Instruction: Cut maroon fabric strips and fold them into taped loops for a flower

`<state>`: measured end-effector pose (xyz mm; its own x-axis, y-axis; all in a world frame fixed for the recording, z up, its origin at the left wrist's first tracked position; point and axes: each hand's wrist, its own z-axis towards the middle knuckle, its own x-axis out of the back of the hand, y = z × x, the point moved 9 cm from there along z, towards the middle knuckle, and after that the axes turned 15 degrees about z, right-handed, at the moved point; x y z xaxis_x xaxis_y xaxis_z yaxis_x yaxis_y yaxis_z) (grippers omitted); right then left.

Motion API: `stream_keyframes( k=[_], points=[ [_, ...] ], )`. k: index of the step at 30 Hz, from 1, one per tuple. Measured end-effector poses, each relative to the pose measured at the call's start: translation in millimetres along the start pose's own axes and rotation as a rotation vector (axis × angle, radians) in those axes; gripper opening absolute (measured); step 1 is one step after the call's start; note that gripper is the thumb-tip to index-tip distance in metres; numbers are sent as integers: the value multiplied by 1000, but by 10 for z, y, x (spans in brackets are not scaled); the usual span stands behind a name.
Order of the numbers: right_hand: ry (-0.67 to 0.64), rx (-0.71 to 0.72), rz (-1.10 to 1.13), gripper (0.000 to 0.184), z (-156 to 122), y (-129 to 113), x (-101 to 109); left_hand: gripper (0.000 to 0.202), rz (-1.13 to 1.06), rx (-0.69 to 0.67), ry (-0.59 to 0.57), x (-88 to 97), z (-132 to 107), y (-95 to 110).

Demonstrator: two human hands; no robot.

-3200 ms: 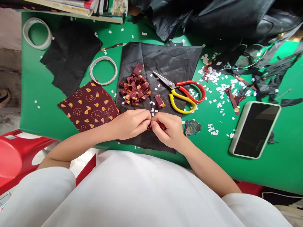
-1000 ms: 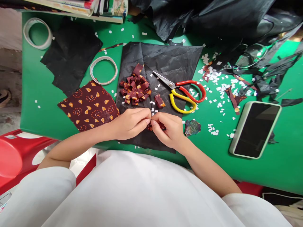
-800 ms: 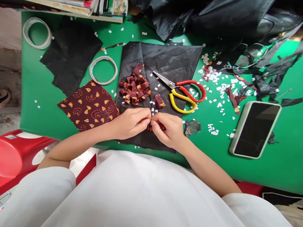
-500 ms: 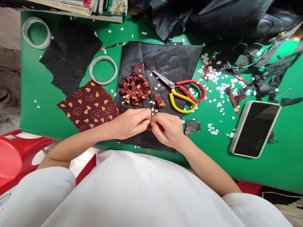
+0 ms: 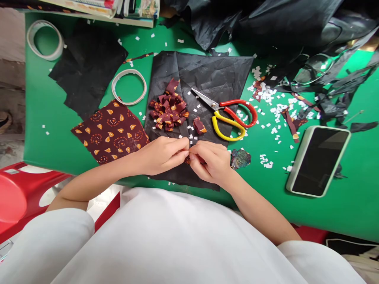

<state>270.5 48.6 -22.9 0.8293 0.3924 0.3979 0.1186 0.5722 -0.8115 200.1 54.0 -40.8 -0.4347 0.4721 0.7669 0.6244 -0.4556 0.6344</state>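
Observation:
My left hand and my right hand meet fingertip to fingertip over the near edge of a crumpled black sheet. Together they pinch a small maroon fabric piece, mostly hidden by the fingers. Just beyond them lies a pile of folded maroon fabric bits with orange marks, and one loose folded bit. Scissors with red and yellow handles rest on the sheet to the right. A maroon patterned fabric square lies left of my left hand.
On the green table a phone lies face up at the right. Two tape rings sit at the left, with black fabric between. White paper scraps are scattered about. A red stool stands at my left.
Hardly anything has moved. My right hand's fingers have curled a little closer over the small fabric piece; my left hand keeps its pinch.

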Motion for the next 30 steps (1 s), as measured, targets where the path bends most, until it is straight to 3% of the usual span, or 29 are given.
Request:
stream_keyframes(
  k=[10, 30],
  points=[
    [-29, -40, -8, 18, -10, 17, -42, 20, 102, -95, 158, 58, -13, 69],
    [-23, -64, 14, 14, -39, 56, -67, 18, 161, -10, 352, 123, -63, 15]
  ],
)
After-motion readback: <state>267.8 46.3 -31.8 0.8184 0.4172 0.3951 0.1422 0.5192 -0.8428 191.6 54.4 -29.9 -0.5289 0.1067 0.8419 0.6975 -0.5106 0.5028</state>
